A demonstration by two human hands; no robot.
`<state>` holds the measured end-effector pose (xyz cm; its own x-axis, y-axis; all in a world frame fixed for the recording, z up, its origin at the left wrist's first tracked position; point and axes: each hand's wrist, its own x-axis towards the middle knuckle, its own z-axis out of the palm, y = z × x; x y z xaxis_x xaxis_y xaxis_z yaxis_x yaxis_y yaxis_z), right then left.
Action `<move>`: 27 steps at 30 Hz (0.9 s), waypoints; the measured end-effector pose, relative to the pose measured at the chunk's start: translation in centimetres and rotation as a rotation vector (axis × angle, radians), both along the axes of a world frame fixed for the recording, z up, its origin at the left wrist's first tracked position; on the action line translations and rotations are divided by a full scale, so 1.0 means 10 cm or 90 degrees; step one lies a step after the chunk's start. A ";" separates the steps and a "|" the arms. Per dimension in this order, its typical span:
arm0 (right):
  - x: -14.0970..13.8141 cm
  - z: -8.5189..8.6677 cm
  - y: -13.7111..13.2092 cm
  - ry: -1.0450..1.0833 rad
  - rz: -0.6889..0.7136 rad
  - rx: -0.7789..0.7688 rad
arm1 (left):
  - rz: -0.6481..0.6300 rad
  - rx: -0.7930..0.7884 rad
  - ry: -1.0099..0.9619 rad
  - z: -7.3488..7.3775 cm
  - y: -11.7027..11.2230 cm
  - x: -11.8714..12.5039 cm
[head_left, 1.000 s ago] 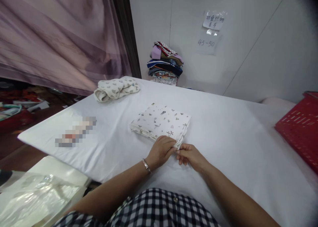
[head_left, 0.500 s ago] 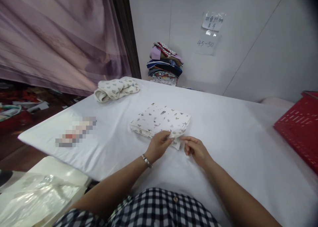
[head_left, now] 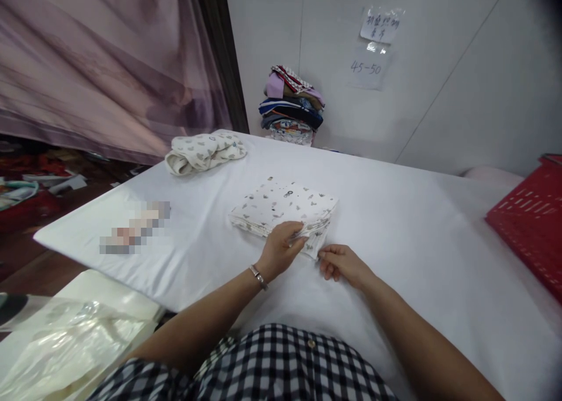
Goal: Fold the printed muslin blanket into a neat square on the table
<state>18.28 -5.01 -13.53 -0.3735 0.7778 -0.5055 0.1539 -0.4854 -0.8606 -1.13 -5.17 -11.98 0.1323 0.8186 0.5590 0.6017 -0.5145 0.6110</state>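
Observation:
A folded white cloth [head_left: 285, 205] with small grey and brown prints lies in layers on the white-covered table [head_left: 417, 243]. My left hand [head_left: 283, 246] holds the upper layers at the cloth's near edge, thumb below and fingers on top. At the near right corner, my right hand [head_left: 340, 263] pinches the tip of a lower layer between thumb and forefinger. The other right fingers are curled. Part of the cloth's front edge is hidden behind my left hand.
A crumpled heart-print cloth [head_left: 206, 152] lies at the table's far left. Nearer is a blurred-out object [head_left: 134, 228]. A red basket [head_left: 531, 219] stands at the right. Folded fabrics [head_left: 292, 105] are piled by the wall. Clear plastic [head_left: 74, 342] covers something at lower left.
My right hand has moved down and slightly left and now pinches the lower corner, which is drawn out flatter. My left hand has opened a little at the cloth's edge.

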 end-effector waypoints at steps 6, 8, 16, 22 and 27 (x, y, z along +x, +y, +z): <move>-0.05 -0.03 -0.02 -0.064 0.043 0.045 | -0.033 0.089 0.048 0.04 0.01 0.01; -0.08 -0.05 -0.03 -0.080 0.034 0.059 | -0.048 0.110 0.069 0.03 0.01 0.01; -0.17 -0.07 -0.07 -0.095 -0.021 0.116 | -0.093 0.135 0.148 -0.02 0.02 -0.01; -0.12 -0.02 -0.06 -0.013 -0.020 0.139 | -0.129 0.087 0.209 -0.11 -0.03 0.02; -0.09 -0.05 -0.06 0.001 -0.003 0.146 | -0.147 0.045 0.233 -0.20 -0.09 0.06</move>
<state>17.35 -5.58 -14.01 -0.3705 0.8738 -0.3150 0.1503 -0.2782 -0.9487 -0.57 -6.05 -14.00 0.5075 0.7052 0.4952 0.6356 -0.6944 0.3374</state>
